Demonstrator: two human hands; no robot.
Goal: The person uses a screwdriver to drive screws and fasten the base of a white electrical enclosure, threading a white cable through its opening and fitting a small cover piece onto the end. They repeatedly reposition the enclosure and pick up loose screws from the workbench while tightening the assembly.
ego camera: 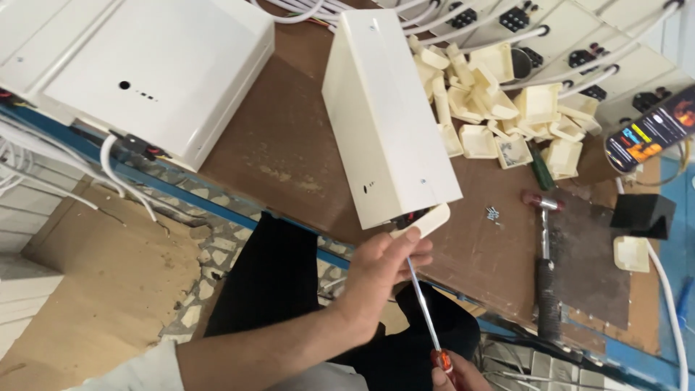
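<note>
- The right hand sits at the bottom edge of the view, mostly cut off, its fingers clenched on the orange handle of a screwdriver whose thin shaft rises toward the white box.
- The left hand is just below the near end of the white box, thumb and fingers pinching a small cream cap against that box's lower corner; the screwdriver shaft passes beside these fingers.
- The white box stands tilted on the brown workbench, its near end overhanging close to the bench's blue front edge; dark wiring shows in the open bottom, behind the cap, but what else is inside cannot be made out.
- Right of the white box's near end lie a few loose screws and a hammer, its handle pointing toward the bench edge.
- Left of the white box the bench top is bare up to a larger white casing, which hangs over the bench edge with white cables trailing below.
- Right of and behind the white box is a heap of cream caps, with a green-handled screwdriver at its near side.
- Farther right lie a phone and a black block.
- Beyond the heap, panels with black sockets line the far edge.
</note>
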